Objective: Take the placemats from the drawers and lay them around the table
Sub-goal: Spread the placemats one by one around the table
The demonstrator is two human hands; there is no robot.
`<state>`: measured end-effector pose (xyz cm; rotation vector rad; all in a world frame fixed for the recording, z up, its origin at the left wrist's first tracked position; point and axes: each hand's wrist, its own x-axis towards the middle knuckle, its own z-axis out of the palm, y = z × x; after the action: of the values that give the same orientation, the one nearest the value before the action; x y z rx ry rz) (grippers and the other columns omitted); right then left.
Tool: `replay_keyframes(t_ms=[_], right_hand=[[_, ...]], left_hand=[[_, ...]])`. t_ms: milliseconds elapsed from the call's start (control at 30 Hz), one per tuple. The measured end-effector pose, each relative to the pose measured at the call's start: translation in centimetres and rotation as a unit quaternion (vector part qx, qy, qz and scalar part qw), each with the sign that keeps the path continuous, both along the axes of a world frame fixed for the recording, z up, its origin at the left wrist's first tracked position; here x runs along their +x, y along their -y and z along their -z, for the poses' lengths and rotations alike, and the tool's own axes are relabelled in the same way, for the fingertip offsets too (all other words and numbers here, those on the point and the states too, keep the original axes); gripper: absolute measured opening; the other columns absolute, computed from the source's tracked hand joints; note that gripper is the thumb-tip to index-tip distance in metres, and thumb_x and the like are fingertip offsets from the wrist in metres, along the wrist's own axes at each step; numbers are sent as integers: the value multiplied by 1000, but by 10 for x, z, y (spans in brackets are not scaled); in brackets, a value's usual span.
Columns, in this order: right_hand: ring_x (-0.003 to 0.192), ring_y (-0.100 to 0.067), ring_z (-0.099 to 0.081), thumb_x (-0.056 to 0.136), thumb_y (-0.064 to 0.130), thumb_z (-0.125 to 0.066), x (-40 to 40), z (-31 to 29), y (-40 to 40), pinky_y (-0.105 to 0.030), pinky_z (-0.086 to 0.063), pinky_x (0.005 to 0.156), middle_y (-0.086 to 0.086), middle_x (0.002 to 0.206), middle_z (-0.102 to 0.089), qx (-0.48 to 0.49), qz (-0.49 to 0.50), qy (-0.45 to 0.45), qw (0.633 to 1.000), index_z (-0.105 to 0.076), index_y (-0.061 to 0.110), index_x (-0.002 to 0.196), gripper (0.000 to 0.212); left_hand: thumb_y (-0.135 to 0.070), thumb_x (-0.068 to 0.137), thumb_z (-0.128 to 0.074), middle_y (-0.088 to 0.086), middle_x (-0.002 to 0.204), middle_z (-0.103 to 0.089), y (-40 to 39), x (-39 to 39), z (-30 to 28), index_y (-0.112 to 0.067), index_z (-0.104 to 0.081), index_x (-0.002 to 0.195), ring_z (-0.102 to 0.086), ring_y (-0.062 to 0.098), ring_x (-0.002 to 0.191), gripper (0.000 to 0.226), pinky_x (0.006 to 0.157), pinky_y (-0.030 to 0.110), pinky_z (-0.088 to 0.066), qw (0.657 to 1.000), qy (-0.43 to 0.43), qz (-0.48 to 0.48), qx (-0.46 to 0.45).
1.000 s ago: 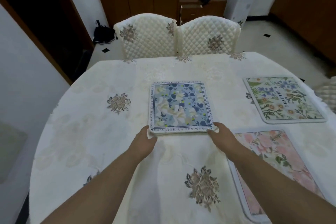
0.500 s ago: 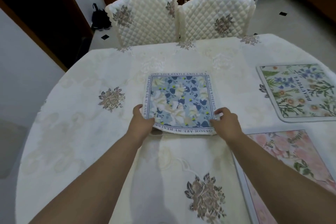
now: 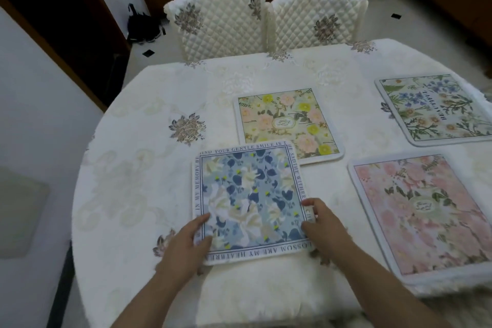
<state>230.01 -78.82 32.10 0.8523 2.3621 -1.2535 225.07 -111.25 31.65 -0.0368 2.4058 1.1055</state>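
A blue floral placemat (image 3: 250, 200) with lettering round its border is at the near left of the round table (image 3: 138, 168). My left hand (image 3: 186, 245) grips its near left corner, thumb on top. My right hand (image 3: 323, 226) pinches its near right edge. Its far right corner overlaps a yellow floral placemat (image 3: 287, 122) lying flat at the table's middle. A pink floral placemat (image 3: 426, 210) lies at the near right and a green botanical placemat (image 3: 436, 106) at the far right.
Two quilted cream chairs (image 3: 223, 21) (image 3: 316, 16) stand side by side at the table's far edge. A dark bag (image 3: 141, 24) sits on the floor at the back left. A white wall (image 3: 32, 104) runs close along the table's left side.
Both hands have drawn the blue placemat toward me and to the left, uncovering the yellow placemat that lay beneath it. The camera has shifted left and closer.
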Motion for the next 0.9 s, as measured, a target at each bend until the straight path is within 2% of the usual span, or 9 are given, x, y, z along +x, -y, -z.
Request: replay_keyframes(t_ms=[100, 267, 400, 533, 600, 667, 733, 800, 900], right_hand=[[53, -17, -57, 85, 7, -61, 32, 2, 35, -29, -46, 50, 2, 95, -62, 9, 8, 7, 1000, -52, 35, 121, 47], [46, -11, -55, 87, 6, -62, 71, 1, 72, -24, -44, 44, 2, 91, -63, 24, 20, 9, 999, -51, 33, 122, 46], [53, -14, -59, 88, 7, -61, 93, -4, 83, -20, -41, 43, 6, 93, -60, 30, 9, 31, 999, -49, 32, 123, 45], [56, -12, -60, 87, 6, -59, 98, -8, 81, -14, -37, 40, 1, 111, -60, 50, -3, 28, 998, -52, 28, 128, 47], [73, -12, -61, 89, 5, -57, 97, -6, 79, -11, -39, 48, 1, 126, -52, 62, -26, 16, 998, -52, 29, 133, 51], [98, -12, -55, 92, 6, -57, 95, -5, 80, -7, -39, 64, -1, 143, -48, 72, -47, 0, 996, -52, 29, 138, 51], [114, -13, -51, 94, 7, -59, 93, -3, 80, -14, -39, 83, -1, 148, -47, 72, -51, -10, 996, -52, 28, 139, 51], [115, -11, -47, 94, 7, -60, 92, 0, 80, -19, -35, 90, -2, 147, -48, 75, -53, -15, 996, -53, 27, 139, 50], [120, -14, -48, 95, 7, -59, 95, 7, 80, -20, -34, 91, -3, 147, -47, 82, -57, -30, 995, -52, 26, 141, 50]], left_hand=[[-25, 97, -64, -18, 142, -48, 34, 28, 6, -39, -51, 143, -47, 12, 135, 50, 112, 34, -41, 999, -3, 34, -20], [-22, 96, -64, -14, 146, -46, 70, 58, 8, -39, -45, 147, -48, 13, 136, 57, 111, 30, -43, 996, 10, 90, -27], [-20, 94, -66, -7, 149, -51, 83, 71, 15, -39, -46, 148, -53, 12, 131, 60, 107, 28, -48, 994, 13, 106, -17], [-19, 94, -67, -5, 146, -54, 84, 83, 17, -36, -48, 146, -57, 9, 123, 58, 99, 20, -51, 995, 8, 103, -6], [-19, 96, -65, -6, 147, -53, 85, 87, 16, -36, -47, 146, -56, 9, 125, 55, 101, 20, -49, 995, -5, 95, -9], [-22, 99, -61, -6, 150, -49, 86, 88, 15, -36, -43, 148, -50, 13, 132, 54, 108, 26, -44, 995, -22, 90, -27], [-25, 101, -59, -3, 150, -47, 85, 86, 15, -36, -40, 151, -47, 17, 136, 55, 111, 29, -40, 995, -25, 82, -45], [-24, 101, -59, 0, 150, -47, 84, 83, 18, -36, -40, 152, -47, 19, 136, 55, 111, 30, -40, 995, -23, 77, -55], [-25, 99, -61, -1, 148, -50, 86, 83, 26, -36, -42, 150, -49, 18, 134, 55, 110, 31, -42, 995, -27, 78, -55]])
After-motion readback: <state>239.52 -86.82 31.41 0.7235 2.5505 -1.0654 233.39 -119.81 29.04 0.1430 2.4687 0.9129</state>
